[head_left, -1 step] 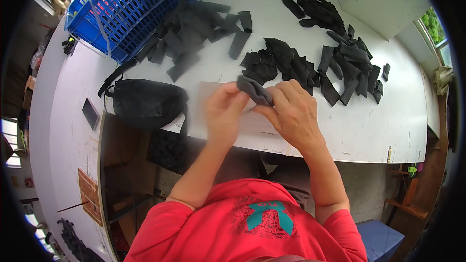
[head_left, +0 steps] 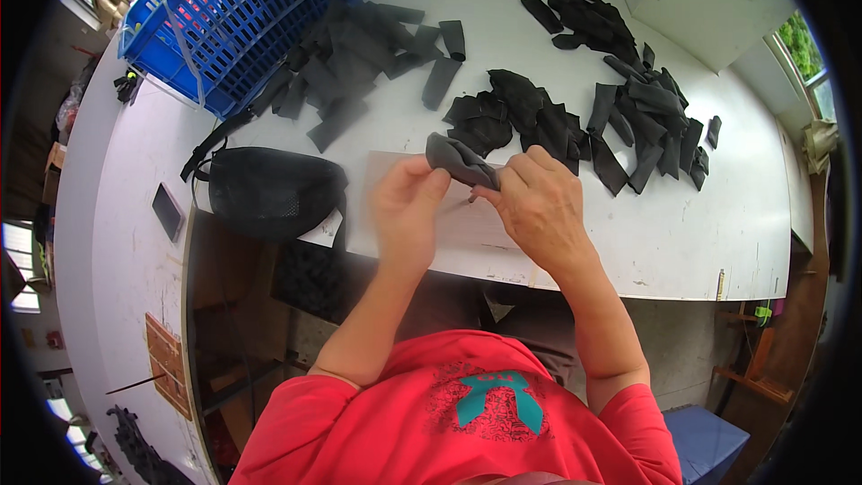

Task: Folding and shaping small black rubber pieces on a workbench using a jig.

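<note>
Clearly the dark grey cloth piece [head_left: 460, 159] was up btwn both hands, over the pale sheet [head_left: 476, 244] near the front edge of the white table [head_left: 673, 242]. Left hand [head_left: 406, 207], a bit blurred, had the left end nipped btwn thumb & fingers; right hand [head_left: 543, 202] pinched the other end, knuckles bent. Some fingertips were hidden, so couldn't tell how hard either one pressed. Small dark tip showed under the right thumb; no idea what.

Piece looked v. light & soft, prob. slightly springy, b/c it bowed into a pocket-like fold w/ a rounded lip rather than drooping. Didn't seem fragile, nor slippery given its matt face. Best hold, imo: a light pinch at each end, mid-part unsquashed.

Similar matt strips, mostly oblong, lay about: a greyish heap [head_left: 350, 58] next to the blue crate [head_left: 260, 27], a blacker pile [head_left: 660, 117] to the right, & a ragged, crumpled clump [head_left: 512, 112] just beyond the hands. Crate was slotted plastic, stiff-looking. Black bag [head_left: 274, 189], left of the hands, was rounded w/ a mesh-like side. Tabletop: smooth, scuffed at the front.
</note>
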`<state>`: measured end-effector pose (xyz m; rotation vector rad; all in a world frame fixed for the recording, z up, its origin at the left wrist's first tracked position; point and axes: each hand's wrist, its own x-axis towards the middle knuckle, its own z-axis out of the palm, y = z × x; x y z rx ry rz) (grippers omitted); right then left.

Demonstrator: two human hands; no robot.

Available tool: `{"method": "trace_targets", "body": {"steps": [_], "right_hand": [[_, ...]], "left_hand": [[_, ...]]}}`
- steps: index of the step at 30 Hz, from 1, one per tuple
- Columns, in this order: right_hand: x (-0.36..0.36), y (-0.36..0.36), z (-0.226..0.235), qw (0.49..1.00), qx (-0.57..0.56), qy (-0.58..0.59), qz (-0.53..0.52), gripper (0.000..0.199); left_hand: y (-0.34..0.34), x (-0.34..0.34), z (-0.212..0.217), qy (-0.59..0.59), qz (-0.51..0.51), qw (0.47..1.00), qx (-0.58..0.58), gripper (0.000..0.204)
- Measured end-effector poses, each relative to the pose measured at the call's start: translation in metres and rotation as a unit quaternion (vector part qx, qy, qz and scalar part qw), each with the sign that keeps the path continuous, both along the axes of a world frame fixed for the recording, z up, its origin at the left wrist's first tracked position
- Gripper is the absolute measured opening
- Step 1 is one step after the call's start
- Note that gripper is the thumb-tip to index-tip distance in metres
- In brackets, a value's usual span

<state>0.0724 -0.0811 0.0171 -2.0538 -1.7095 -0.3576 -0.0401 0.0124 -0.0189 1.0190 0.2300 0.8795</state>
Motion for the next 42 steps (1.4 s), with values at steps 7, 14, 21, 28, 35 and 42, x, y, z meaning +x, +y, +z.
{"method": "trace_targets", "body": {"steps": [7, 14, 21, 28, 35, 42], "right_hand": [[0.000, -0.003, -0.051, 0.982, 0.034, 0.186, -0.009, 0.018], [0.001, -0.009, -0.102, 0.945, 0.084, 0.315, 0.012, 0.007], [0.003, -0.012, -0.081, 0.936, 0.040, 0.349, 0.007, 0.015], [0.005, -0.009, -0.033, 0.972, 0.008, 0.235, 0.007, 0.025], [-0.005, -0.002, -0.064, 0.981, 0.025, 0.192, -0.017, 0.028], [-0.009, -0.001, -0.057, 0.976, 0.000, 0.217, -0.021, 0.029]], "left_hand": [[0.014, 0.017, -0.009, 0.052, -0.171, 0.982, -0.061, 0.020], [0.006, 0.026, 0.006, 0.272, -0.049, 0.866, 0.417, 0.018], [-0.004, 0.019, 0.014, 0.127, -0.054, 0.960, 0.244, 0.026], [0.005, 0.011, 0.015, -0.082, -0.094, 0.988, -0.086, 0.016], [0.008, 0.006, -0.001, -0.032, -0.103, 0.991, -0.078, 0.015], [0.013, 0.003, 0.003, 0.027, -0.067, 0.997, 0.000, 0.015]]}}
